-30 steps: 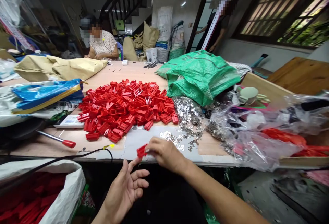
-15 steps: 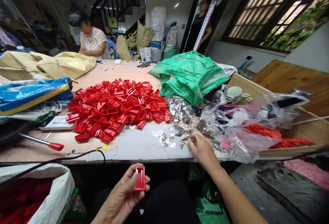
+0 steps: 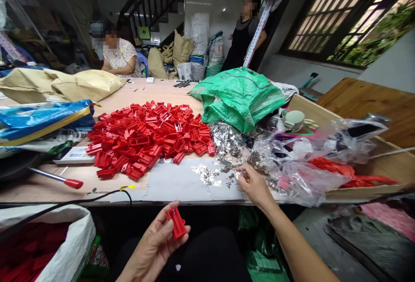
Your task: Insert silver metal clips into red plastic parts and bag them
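My left hand (image 3: 155, 243) is below the table edge, its fingers closed round one red plastic piece (image 3: 177, 223) held tilted. Over on the table, my right hand (image 3: 254, 182) rests with thumb and fingers pinched at the scattered small silver metal parts (image 3: 210, 175); what they pinch is too small to make out. A large heap of the same red plastic pieces (image 3: 145, 137) lies in the middle of the table, beyond both hands. More silver parts (image 3: 228, 141) spill from a clear bag beside the heap.
A green woven sack (image 3: 240, 96) and clear plastic bags (image 3: 311, 161) crowd the right side. At the left lie a red-handled tool (image 3: 56, 178), a black cable (image 3: 65, 204) and a white sack of red pieces (image 3: 42, 247). One person sits at the far end; another stands behind.
One second ago both hands met at the red piece by the table edge. My right hand then moved right to the silver parts, and my left dropped lower with the piece and tilted it.
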`<action>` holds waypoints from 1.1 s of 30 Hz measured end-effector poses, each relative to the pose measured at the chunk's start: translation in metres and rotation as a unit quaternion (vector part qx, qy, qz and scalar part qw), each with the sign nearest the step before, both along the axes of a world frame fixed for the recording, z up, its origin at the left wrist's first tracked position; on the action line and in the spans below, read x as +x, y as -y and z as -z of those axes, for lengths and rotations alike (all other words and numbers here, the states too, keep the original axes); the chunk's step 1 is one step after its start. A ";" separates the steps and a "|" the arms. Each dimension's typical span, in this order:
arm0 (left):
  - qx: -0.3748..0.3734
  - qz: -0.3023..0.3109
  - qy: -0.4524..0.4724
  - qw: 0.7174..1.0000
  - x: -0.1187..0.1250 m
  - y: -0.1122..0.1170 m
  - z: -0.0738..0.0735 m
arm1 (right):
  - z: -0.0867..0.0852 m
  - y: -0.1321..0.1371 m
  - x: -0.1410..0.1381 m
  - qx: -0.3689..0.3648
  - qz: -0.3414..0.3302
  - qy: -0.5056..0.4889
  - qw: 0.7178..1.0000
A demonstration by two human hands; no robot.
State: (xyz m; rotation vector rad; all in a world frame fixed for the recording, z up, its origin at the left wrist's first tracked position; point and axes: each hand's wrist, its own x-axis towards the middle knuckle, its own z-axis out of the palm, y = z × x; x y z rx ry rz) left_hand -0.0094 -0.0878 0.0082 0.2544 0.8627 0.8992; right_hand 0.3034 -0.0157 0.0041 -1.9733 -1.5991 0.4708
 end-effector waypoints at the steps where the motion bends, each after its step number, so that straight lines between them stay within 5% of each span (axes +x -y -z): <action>1: 0.014 -0.003 0.000 1.000 0.002 -0.001 0.000 | -0.002 0.002 -0.005 -0.011 -0.016 -0.083 0.996; 4: 0.094 -0.025 -0.033 0.995 0.008 -0.004 0.002 | -0.013 0.013 -0.029 -0.053 -0.060 -0.333 0.939; 8: 0.251 -0.061 -0.162 0.952 0.014 -0.007 0.005 | -0.028 0.029 -0.071 -0.102 -0.103 -0.415 0.898; 14: 0.420 -0.068 -0.367 0.827 0.013 -0.005 0.000 | -0.033 0.042 -0.114 -0.035 -0.179 -0.348 0.920; 18: 0.477 -0.090 -0.442 0.754 0.012 -0.004 0.001 | -0.028 0.045 -0.124 0.051 -0.196 -0.233 0.951; 22: 0.507 -0.116 -0.493 0.697 0.011 -0.005 0.001 | -0.026 0.047 -0.127 0.123 -0.257 -0.153 0.946; 28: 0.547 -0.125 -0.503 0.657 0.009 -0.007 -0.007 | -0.026 0.052 -0.133 0.177 -0.294 -0.110 0.933; 33: 0.546 -0.114 -0.495 0.667 0.009 -0.005 -0.007 | -0.028 0.052 -0.136 0.186 -0.298 -0.101 0.931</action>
